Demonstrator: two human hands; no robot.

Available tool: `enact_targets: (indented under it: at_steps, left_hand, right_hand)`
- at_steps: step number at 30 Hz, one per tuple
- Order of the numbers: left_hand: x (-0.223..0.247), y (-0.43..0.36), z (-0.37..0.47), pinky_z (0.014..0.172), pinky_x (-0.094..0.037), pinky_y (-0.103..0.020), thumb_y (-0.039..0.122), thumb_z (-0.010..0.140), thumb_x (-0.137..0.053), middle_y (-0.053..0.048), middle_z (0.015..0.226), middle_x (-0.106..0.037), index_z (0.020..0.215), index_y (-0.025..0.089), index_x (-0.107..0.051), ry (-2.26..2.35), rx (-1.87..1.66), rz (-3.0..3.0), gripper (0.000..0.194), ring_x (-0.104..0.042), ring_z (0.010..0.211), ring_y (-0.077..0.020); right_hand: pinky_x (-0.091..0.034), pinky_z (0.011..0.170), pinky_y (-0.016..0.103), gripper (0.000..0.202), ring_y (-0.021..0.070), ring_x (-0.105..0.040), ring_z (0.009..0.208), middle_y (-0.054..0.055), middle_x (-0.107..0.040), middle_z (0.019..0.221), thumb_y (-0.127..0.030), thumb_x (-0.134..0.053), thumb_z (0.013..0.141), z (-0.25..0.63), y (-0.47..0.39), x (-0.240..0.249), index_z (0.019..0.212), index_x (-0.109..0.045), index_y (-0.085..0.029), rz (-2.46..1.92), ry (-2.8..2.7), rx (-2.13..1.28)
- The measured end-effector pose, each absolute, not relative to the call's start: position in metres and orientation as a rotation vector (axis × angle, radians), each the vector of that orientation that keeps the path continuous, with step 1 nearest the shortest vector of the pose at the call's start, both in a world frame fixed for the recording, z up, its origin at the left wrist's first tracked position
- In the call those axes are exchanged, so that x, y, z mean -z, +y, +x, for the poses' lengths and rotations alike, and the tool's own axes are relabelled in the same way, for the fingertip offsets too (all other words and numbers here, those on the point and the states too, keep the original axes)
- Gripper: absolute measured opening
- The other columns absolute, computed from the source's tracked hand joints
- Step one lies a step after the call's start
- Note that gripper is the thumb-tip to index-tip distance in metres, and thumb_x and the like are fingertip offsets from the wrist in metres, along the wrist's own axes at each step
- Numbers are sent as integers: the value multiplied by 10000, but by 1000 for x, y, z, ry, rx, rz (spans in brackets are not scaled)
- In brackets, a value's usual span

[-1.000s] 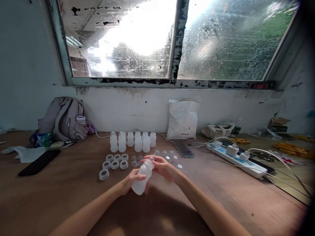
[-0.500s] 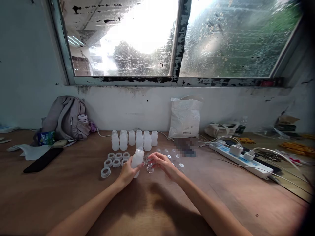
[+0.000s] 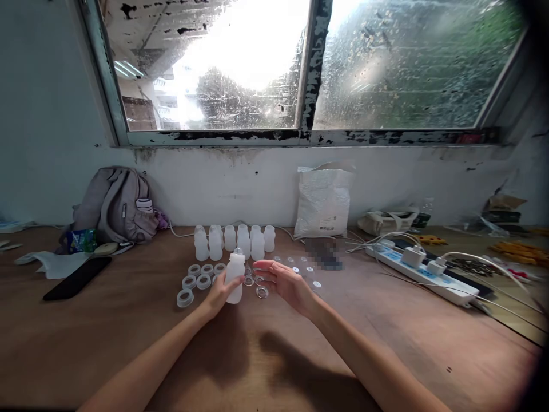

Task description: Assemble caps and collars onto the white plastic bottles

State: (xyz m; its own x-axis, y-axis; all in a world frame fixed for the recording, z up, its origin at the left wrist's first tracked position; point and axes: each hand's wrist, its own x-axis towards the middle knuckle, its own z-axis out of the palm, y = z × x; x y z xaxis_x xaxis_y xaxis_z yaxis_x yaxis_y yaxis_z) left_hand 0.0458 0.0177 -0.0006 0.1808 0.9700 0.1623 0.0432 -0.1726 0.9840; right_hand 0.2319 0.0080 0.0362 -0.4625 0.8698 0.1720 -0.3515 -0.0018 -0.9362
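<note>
Baby bottle [image 3: 235, 286], frosted white, held nearly upright over the table [image 3: 253, 372] between the two hands, with a clear teat [image 3: 238, 252] at its neck. Clasped in the left hand [image 3: 221, 294], thumb across the front of the body and fingers mostly hidden behind it. Just to the right of the bottle and apart from it, the right hand [image 3: 288, 283], fingers extended and loosely spread.

Near the right fingertips and partly covered by them, clear ring-based pieces [image 3: 261, 292] on the table. Beside the left hand, white collar rings [image 3: 185, 297] laid out in rows, some partly hidden. Just past the right hand, small discs [image 3: 316, 284], scattered, some white and some clear.

Beyond both hands, more frosted bottles [image 3: 201, 245] standing close together. Farther past the right hand, a white mailer bag [image 3: 323, 201] propped against the wall [image 3: 206, 180], with a pixelated dark item [image 3: 328, 254] before it, too obscured to name. Well to the right of the right hand, a white power strip [image 3: 422, 274] with plugged-in chargers [image 3: 436, 266]. Well to the left of the left hand, a black slab [image 3: 77, 278], a white cloth [image 3: 55, 264] and a grey backpack [image 3: 115, 206].
</note>
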Motion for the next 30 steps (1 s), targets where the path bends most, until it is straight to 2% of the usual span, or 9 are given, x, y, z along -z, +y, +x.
enact_targets:
  at_steps: [5,9,13,15,18,20,22,26,30]
  left_hand:
    - [6,3,57,554,-409,-240,336,596,-673,-20,715,-576,960,133,-493,766,-869,1658,454,-522,599,-131]
    - [7,-9,65,527,-389,-226,283,629,-627,-6,673,-550,858,122,-533,753,-749,1802,296,-507,592,-125]
    - [5,-6,66,565,-372,-243,239,615,-604,-24,762,-580,1009,163,-510,1137,-953,2042,413,-521,654,-159]
    - [5,-3,68,573,-368,-249,222,590,-608,-19,733,-578,968,170,-537,1182,-932,2064,388,-520,651,-166]
    - [6,-5,74,526,-364,-235,192,547,-625,-3,633,-538,737,138,-555,945,-799,1789,209,-503,575,-140]
    - [6,-11,78,503,-375,-236,179,565,-588,2,615,-533,729,138,-526,736,-741,1483,180,-497,525,-123]
    - [3,-19,79,469,-381,-238,205,590,-514,1,615,-540,801,148,-502,515,-639,1210,218,-502,489,-120]
    - [-3,-25,77,406,-375,-234,308,580,-442,11,559,-506,802,156,-470,258,-373,998,270,-512,446,-134]
    - [-2,-17,76,502,-393,-240,242,562,-550,10,633,-518,767,149,-507,642,-588,1372,229,-520,559,-136]
  right_hand:
    - [-392,809,315,389,205,-500,1002,80,-537,1121,-335,-538,746,224,4,-31,1115,-530,-212,-627,-1383,-1647]
    - [-398,736,296,333,197,-541,850,71,-610,901,-403,-528,749,219,-4,-30,950,-615,-152,-675,-1627,-1465]
    - [-403,638,268,293,170,-535,710,41,-610,749,-432,-550,726,217,-4,-25,779,-626,-155,-826,-1665,-1089]
    - [-401,615,266,278,164,-530,676,38,-605,710,-428,-557,720,217,-3,-24,717,-619,-158,-872,-1660,-1012]
    - [-411,665,280,265,187,-546,774,55,-622,814,-407,-579,705,216,-6,-28,822,-601,-170,-741,-1628,-1207]
    - [-415,677,283,328,195,-546,825,68,-619,907,-379,-608,674,216,-10,-33,932,-564,-180,-630,-1566,-1403]
    - [-416,606,257,364,179,-553,773,82,-615,944,-356,-616,654,214,-15,-37,962,-544,-175,-594,-1481,-1561]
    - [-314,409,187,232,105,-497,551,70,-623,899,-334,-579,674,208,-19,-36,833,-539,-170,-681,-1289,-1677]
    - [-356,483,196,147,111,-500,584,14,-614,754,-253,-618,634,201,-17,-26,696,-511,-175,-776,-1144,-1538]
